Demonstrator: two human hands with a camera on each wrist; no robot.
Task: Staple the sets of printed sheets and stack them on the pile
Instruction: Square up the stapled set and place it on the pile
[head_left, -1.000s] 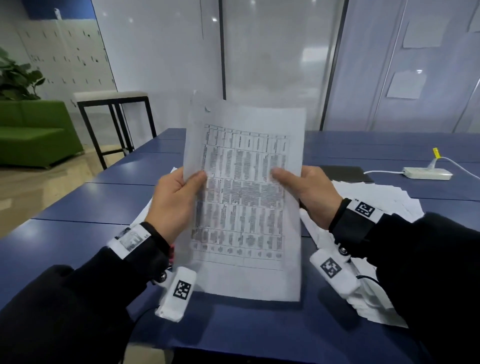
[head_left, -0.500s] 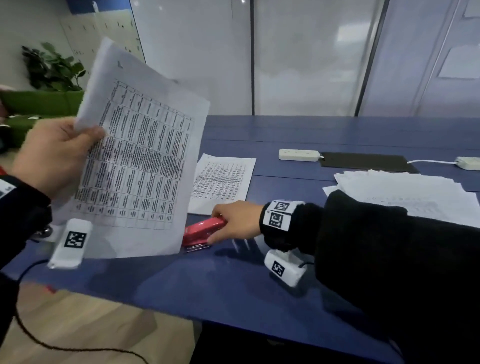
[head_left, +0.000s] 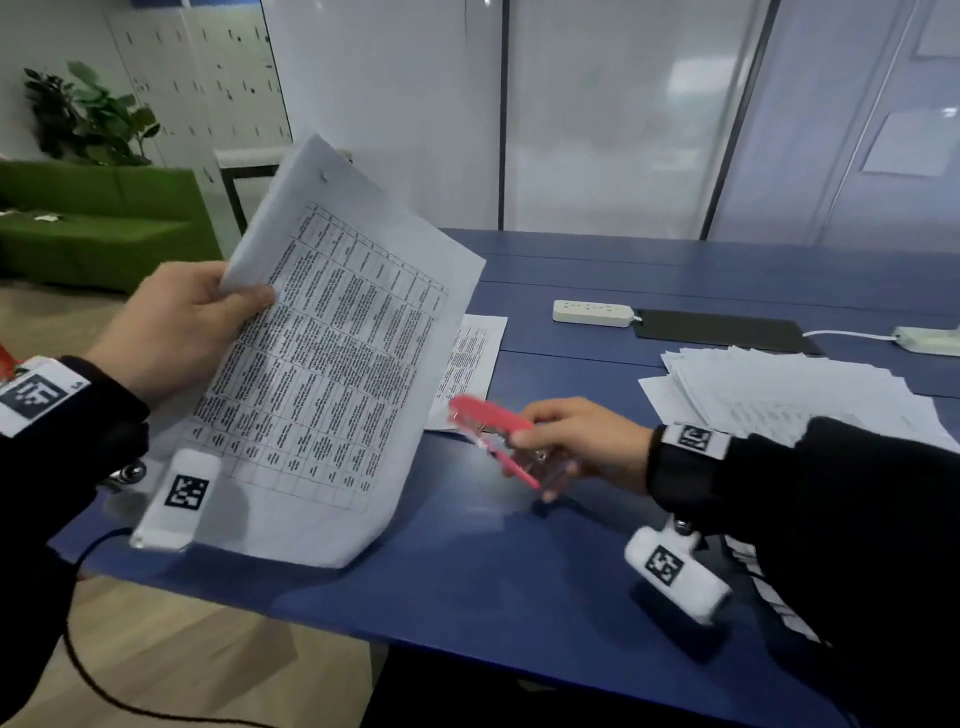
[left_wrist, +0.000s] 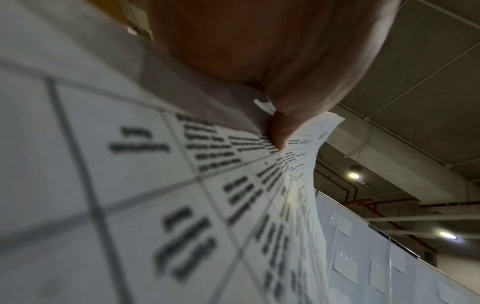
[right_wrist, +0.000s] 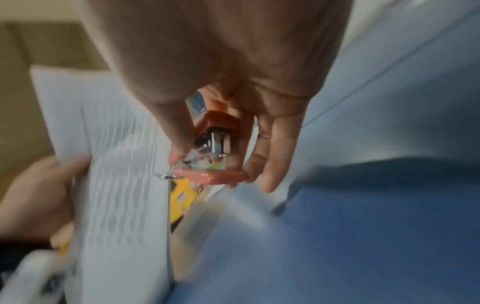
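Observation:
My left hand (head_left: 176, 322) holds a set of printed sheets (head_left: 322, 364) up at a tilt over the table's left end, thumb pressed on the printed table. The wrist view shows the thumb (left_wrist: 280, 131) pinching that set of sheets (left_wrist: 182, 195) near its edge. My right hand (head_left: 576, 441) grips a red stapler (head_left: 493, 431) just above the blue table (head_left: 519, 571), its mouth pointing left toward the sheets. Close up, the fingers (right_wrist: 275, 156) curl round the stapler (right_wrist: 215, 148). A printed set (head_left: 470, 364) lies flat behind the stapler.
A loose spread of white sheets (head_left: 789, 395) lies at the right. Farther back are a white power strip (head_left: 592, 313), a dark mat (head_left: 722, 332) and another white power strip (head_left: 930, 340). The table's front edge runs below my hands; a green sofa (head_left: 104, 223) stands to the left.
My right hand let go of the sheets, reached to the red stapler on the table and has lifted it. The left hand swung the sheets left and keeps them raised.

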